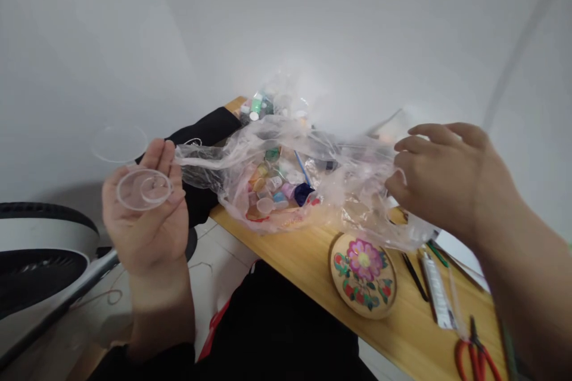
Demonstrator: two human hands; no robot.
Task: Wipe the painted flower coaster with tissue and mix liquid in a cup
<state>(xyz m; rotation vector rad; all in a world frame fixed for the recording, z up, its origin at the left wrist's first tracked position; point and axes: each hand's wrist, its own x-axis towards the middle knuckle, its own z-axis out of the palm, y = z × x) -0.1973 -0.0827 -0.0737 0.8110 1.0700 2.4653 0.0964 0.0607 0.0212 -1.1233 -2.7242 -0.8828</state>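
My left hand [149,214], palm up, holds a small clear plastic cup [134,190] under its thumb. A clear round lid or disc [120,143] shows just beyond its fingers. The fingertips are beside one handle of a clear plastic bag [250,214], which lies wide open on the wooden table. Small jars in several colours [279,196], a dark blue crumpled piece [304,193] and a blue stick [302,168] show inside it. At the bag's other side, my right hand [440,175] pinches the thin plastic with curled fingers.
On the wooden table [286,256] are a round flower-painted piece [363,274], a white tube [437,289], a black pen [414,277] and red-handled pliers [476,357]. A second bag of bottles [263,104] stands at the wall. A fan [44,256] is at left.
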